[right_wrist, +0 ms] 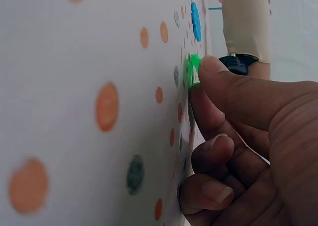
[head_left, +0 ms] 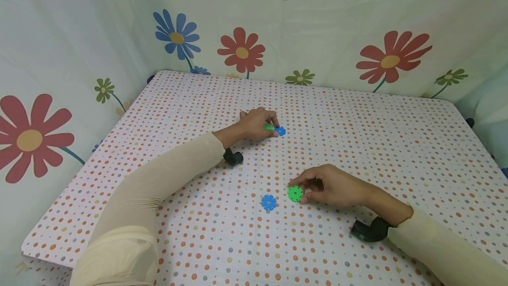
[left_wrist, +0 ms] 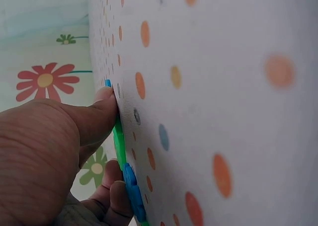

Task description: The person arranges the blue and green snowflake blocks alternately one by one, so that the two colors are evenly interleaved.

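Observation:
Farther back on the table, my left hand (head_left: pixel 257 123) grips a row of notched plastic discs. A blue disc (head_left: pixel 281 131) and part of a green disc (head_left: pixel 269 127) show by its fingers; the palm hides the rest. In the left wrist view, the thumb is on one end of the row, and another blue disc (left_wrist: pixel 133 188) lies against the fingertips, close along the tabletop. Nearer the front, my right hand (head_left: pixel 337 186) pinches a green notched disc (head_left: pixel 295 193) between thumb and fingers at the table surface. A loose blue disc (head_left: pixel 268 202) lies flat just left of it.
A dotted cloth (head_left: pixel 222 242) covers the table, its far edge meeting a flower-printed curtain (head_left: pixel 317 21). Black wrist devices (head_left: pixel 233 157) are strapped under both forearms, low over the cloth. The left forearm (head_left: pixel 166 184) stretches across the table's left side.

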Demonstrator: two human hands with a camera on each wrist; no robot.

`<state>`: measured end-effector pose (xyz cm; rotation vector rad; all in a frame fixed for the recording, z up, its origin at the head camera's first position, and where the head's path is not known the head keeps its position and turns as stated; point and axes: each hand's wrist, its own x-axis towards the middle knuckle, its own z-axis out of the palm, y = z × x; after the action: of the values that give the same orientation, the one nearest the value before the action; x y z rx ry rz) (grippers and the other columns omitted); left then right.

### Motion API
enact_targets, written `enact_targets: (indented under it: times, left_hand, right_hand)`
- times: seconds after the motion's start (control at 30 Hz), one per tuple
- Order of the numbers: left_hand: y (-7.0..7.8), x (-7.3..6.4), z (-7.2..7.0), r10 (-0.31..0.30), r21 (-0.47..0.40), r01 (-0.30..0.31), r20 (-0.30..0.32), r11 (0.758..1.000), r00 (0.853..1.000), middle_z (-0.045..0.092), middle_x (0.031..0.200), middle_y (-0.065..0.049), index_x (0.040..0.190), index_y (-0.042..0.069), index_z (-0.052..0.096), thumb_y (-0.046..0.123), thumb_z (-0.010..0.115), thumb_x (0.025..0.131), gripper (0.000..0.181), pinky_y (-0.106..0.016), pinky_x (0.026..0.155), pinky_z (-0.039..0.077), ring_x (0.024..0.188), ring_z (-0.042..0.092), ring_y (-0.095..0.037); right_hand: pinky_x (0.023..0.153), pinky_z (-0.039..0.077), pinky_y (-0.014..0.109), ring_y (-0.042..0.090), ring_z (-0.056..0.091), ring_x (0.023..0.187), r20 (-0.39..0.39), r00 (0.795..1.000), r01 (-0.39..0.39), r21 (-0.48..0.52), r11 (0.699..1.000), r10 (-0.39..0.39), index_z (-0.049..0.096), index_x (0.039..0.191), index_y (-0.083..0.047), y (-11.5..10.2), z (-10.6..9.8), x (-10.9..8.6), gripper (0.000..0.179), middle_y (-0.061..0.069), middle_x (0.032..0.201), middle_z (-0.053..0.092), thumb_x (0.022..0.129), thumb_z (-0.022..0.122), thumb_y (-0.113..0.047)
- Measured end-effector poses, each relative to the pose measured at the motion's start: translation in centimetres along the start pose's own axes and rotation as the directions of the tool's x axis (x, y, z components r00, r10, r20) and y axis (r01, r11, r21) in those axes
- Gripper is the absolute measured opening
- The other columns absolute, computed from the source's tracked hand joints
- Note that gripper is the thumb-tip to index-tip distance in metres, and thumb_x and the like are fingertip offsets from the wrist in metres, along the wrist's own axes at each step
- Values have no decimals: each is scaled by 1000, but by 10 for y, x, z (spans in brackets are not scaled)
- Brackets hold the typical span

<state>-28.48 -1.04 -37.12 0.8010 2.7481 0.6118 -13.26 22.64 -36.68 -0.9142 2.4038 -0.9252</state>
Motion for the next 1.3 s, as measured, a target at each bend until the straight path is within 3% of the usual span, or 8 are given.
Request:
enact_targets:
  times: [0.43, 0.7, 0.93, 1.3]
  left_hand:
    - [-1, 2, 0, 3, -4, -3, 5, 1000, 1000, 62, 128, 1, 108, 28, 66, 43, 69, 91, 23, -56, 98, 27, 117, 56, -25]
    - [-1, 1, -1, 7, -7, -7, 7, 1000, 1000, 63, 127, 1, 109, 28, 66, 43, 69, 91, 24, -57, 98, 27, 117, 57, -25]
    - [-1, 1, 0, 11, -7, -11, 7, 1000, 1000, 62, 127, 1, 109, 28, 66, 42, 69, 91, 23, -57, 98, 27, 117, 56, -25]
    - [-1, 1, 0, 2, -4, -2, 9, 1000, 1000, 62, 127, 1, 108, 28, 66, 43, 69, 91, 23, -56, 97, 26, 117, 56, -26]
  right_hand:
    - [55, 42, 19, 2, 46, 62, -68, 997, 36, -7, 999, -37, 73, 114, -20, 6, 0, 2, 28, -9, 81, 63, 86, 77, -25]
    - [55, 42, 20, 3, 46, 60, -138, 990, -19, -51, 999, 12, 74, 114, -17, 13, -13, 9, 29, -9, 79, 65, 86, 77, -18]
    - [54, 37, 22, 6, 42, 58, -218, 973, -106, -113, 988, 79, 75, 113, -14, 25, -28, 22, 30, -6, 68, 57, 84, 79, -22]
    - [55, 41, 24, 11, 50, 60, -278, 952, -180, -171, 969, 128, 74, 115, -10, 36, -47, 48, 30, -2, 74, 68, 86, 77, -18]
